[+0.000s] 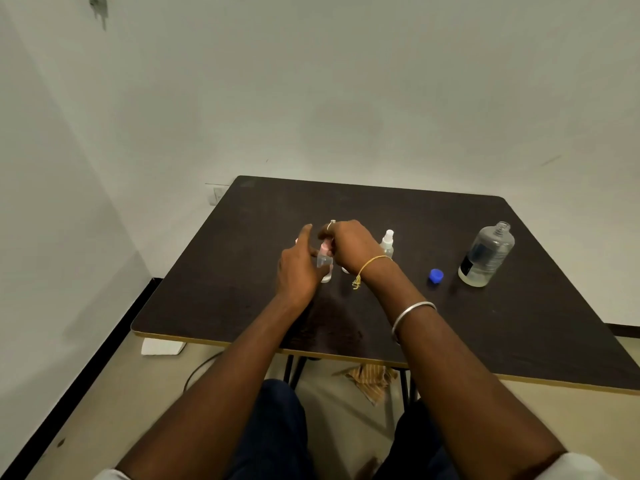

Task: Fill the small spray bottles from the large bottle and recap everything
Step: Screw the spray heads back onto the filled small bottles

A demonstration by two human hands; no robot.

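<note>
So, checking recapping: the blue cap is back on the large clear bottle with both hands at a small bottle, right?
No. In the head view the large clear plastic bottle stands open; the round blue plastic cap lies on the dark table beside it. The rest holds.
</note>
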